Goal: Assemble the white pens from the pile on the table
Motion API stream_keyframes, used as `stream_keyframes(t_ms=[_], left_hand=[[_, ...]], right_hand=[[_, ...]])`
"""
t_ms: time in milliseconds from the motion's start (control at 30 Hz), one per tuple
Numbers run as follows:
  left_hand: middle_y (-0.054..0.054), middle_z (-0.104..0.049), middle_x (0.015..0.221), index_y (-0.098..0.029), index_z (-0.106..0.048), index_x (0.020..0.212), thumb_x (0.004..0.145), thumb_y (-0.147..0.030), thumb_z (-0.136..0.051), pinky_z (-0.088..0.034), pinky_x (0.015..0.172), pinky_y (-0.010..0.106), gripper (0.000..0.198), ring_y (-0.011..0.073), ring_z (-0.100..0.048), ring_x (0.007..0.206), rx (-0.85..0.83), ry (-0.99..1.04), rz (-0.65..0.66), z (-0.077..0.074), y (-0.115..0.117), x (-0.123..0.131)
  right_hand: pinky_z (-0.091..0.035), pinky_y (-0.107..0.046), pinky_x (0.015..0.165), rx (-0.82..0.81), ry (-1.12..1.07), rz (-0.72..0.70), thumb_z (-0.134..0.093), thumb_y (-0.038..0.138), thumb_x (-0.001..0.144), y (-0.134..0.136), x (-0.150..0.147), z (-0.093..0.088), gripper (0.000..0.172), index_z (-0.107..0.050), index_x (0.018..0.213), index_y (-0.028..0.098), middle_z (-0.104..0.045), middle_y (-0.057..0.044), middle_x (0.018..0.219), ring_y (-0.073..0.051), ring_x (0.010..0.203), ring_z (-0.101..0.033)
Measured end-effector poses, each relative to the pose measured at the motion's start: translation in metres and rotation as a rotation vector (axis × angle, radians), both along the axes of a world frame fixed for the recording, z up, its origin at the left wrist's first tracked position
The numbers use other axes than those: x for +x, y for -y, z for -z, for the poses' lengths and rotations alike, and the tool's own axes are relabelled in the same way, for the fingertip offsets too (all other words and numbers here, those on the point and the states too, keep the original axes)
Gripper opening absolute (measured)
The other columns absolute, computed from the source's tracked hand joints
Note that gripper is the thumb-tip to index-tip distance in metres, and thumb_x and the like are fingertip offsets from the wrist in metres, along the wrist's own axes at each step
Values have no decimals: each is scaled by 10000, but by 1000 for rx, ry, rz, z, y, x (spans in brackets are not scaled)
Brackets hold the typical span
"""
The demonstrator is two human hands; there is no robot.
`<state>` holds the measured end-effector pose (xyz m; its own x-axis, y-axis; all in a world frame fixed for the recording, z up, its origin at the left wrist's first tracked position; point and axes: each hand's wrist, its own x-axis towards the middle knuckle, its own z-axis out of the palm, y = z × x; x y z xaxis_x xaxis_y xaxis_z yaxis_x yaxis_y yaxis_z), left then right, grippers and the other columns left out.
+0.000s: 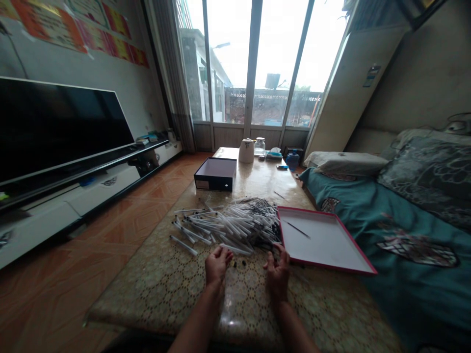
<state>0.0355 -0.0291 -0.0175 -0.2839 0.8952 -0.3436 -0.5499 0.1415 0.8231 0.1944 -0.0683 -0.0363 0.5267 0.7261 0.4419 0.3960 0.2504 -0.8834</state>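
Note:
A heap of translucent white pen barrels (235,220), many with dark ends, lies on the table in front of both hands. Thin dark rods and small black pieces (263,240) are mixed in at its right side. My left hand (217,265) is at the heap's near edge, fingers curled and pinched; a white barrel lies by the fingertips, but whether it is gripped is unclear. By the black pieces, my right hand (278,269) has its thumb and fingers apart, with nothing visible in them. Two tiny dark caps (239,264) lie between the hands.
A shallow red-rimmed box lid (324,240) with one thin dark rod (299,230) in it lies to the right. Farther back stand a dark open box (215,185), a light kettle (246,151) and a glass jar (259,146). A bed (353,196) borders the table's right side.

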Motion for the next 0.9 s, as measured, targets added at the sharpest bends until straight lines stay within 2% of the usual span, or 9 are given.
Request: stream_keyframes(t_ms=[167,233,300,367,433,500,600,767,900], left_hand=[[14,-619,653,-103,-609,890,662,-44,-671,-535,525,268,244,120,-619,512,2,-127,-21,4,4,-9],[22,-616,673,-115,-614,885,656,-72,-679,-531,518,283,242,132,-618,513,17,-203,-7,5,7,-20],[35,-623,710,-140,-624,881,663,-125,-676,-522,516,286,225,153,-623,541,66,-363,20,5,9,-38],[49,-632,755,-170,-631,886,692,-172,-641,-515,553,296,195,185,-632,617,153,-646,33,4,8,-61],[66,-638,819,-186,-643,852,723,-169,-578,-497,663,326,145,218,-624,740,249,-1036,-2,2,3,-86],[89,-636,920,-185,-649,888,747,-96,-475,-441,803,371,241,244,-580,890,342,-1399,5,-2,-4,-111],[111,-636,1018,-176,-650,957,746,-48,-413,-385,851,399,342,263,-523,989,371,-1738,114,-5,-15,-138],[104,-640,1035,-196,-648,907,777,-129,-452,-349,847,418,244,270,-499,1018,376,-1928,222,-4,-21,-153],[82,-638,931,-202,-620,897,811,-149,-426,-349,863,394,218,230,-532,919,537,-1902,255,-5,-14,-135]], right_hand=[[-465,-334,719,61,184,-49,-413,269,855,6,-7,-8,214,-582,960,190,-513,-106,1065,-212,950,-523],[-445,-330,769,62,258,-129,-409,238,858,8,-10,-11,196,-592,914,197,-521,-87,1011,-200,944,-524],[-442,-293,739,31,307,-224,-395,217,865,11,-13,-12,199,-589,903,200,-536,-63,918,-173,853,-545],[-434,-251,667,-7,363,-309,-388,210,866,13,-15,-13,198,-585,878,196,-537,-39,822,-146,736,-548],[-411,-226,611,-32,447,-363,-394,212,862,15,-17,-13,194,-581,816,190,-526,-23,754,-127,648,-529],[-387,-216,586,-55,554,-402,-408,212,853,17,-18,-15,194,-576,758,188,-513,-17,719,-118,612,-511],[-380,-220,611,-74,695,-457,-425,196,839,19,-20,-21,189,-576,726,191,-518,-23,717,-130,665,-513],[-394,-254,710,-10,821,-546,-467,170,815,20,-25,-29,165,-572,695,208,-552,-25,742,-152,768,-504],[-414,-294,753,-24,830,-513,-484,169,815,15,-26,-29,154,-592,908,226,-576,-36,830,-174,824,-512]])
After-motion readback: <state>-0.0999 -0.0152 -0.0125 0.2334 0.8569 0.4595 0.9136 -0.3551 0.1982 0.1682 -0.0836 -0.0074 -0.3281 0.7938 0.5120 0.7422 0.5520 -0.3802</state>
